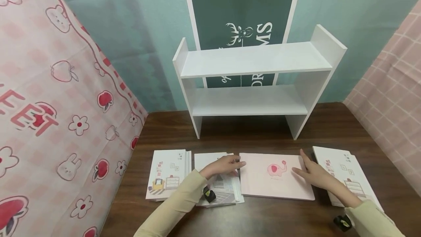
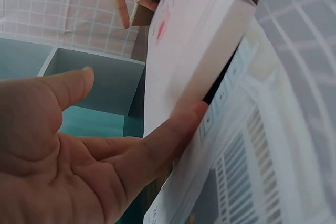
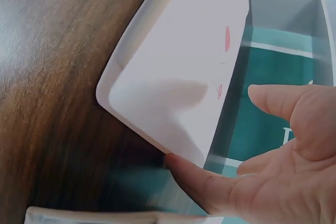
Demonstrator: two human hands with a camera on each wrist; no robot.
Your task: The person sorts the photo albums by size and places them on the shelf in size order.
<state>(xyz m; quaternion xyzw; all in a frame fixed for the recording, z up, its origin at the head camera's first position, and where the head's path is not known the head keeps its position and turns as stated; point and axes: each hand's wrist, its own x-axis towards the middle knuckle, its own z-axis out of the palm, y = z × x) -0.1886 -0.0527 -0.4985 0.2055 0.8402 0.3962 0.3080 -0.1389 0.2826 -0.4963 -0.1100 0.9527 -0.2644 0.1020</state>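
A pink book (image 1: pixel 260 178) with a red elephant on its cover lies flat on the table between my two hands. My left hand (image 1: pixel 223 166) reaches over a pile of white printed booklets (image 1: pixel 222 196) to the book's left edge. In the left wrist view, its fingers touch the side of the book (image 2: pixel 194 51) and the thumb stands raised. My right hand (image 1: pixel 315 175) is at the opposite edge. In the right wrist view, a fingertip of that hand (image 3: pixel 273 166) touches the edge of the book (image 3: pixel 163 66), with the thumb apart from it.
A white two-tier shelf (image 1: pixel 250 100) stands behind the book on the dark wooden table (image 1: pixel 263 217). More white booklets are piled at the far left (image 1: pixel 164 167) and another pile of booklets (image 1: pixel 345 169) lies at the right. Patterned cloths hang around the table.
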